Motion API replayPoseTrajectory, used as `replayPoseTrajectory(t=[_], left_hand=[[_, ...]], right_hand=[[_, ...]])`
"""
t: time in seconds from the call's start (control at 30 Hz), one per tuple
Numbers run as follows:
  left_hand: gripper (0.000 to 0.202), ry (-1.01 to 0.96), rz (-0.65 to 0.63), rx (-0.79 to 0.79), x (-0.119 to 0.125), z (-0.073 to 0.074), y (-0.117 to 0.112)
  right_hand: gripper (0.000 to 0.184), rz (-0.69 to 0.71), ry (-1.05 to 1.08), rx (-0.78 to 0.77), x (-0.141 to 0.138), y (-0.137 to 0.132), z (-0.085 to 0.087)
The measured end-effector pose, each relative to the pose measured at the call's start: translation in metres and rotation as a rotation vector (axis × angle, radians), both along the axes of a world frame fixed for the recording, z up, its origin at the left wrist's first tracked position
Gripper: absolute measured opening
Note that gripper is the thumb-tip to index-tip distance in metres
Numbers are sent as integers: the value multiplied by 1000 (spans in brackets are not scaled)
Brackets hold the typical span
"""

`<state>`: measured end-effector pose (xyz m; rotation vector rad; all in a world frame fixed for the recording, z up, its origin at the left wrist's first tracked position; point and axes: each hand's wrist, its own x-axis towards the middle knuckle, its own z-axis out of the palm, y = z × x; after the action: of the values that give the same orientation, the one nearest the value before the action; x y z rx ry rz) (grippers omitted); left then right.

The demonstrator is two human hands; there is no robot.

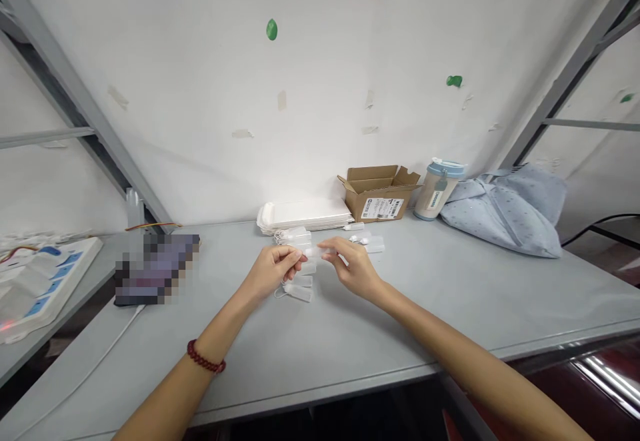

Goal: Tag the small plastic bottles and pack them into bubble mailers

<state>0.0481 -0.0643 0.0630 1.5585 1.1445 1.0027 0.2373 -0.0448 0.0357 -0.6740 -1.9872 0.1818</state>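
Note:
Over the middle of the grey table [350, 334], my left hand [273, 269] and my right hand [353, 266] meet, fingers pinched on a small clear plastic piece [313, 252] held between them. Several similar clear plastic pieces [299, 289] lie on the table just under and behind the hands. My left wrist wears a dark red bead bracelet [205, 359].
A stack of white trays [305, 216], an open cardboard box [379, 192], a blue-and-cream cup [438, 189] and a light blue cloth bag [510, 211] stand along the back wall. A dark blurred object [156, 269] with a white cable lies at left, beside a power strip [40, 281].

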Motion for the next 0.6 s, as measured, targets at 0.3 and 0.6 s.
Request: replayPoseTrajectory(t=[0.3, 0.6], left_hand=[[36, -87, 42, -5, -8, 2, 3], [23, -86, 95, 55, -4, 6, 1]], right_hand=[[18, 5, 23, -49, 3, -3, 12], [18, 2, 16, -73, 3, 3, 11]])
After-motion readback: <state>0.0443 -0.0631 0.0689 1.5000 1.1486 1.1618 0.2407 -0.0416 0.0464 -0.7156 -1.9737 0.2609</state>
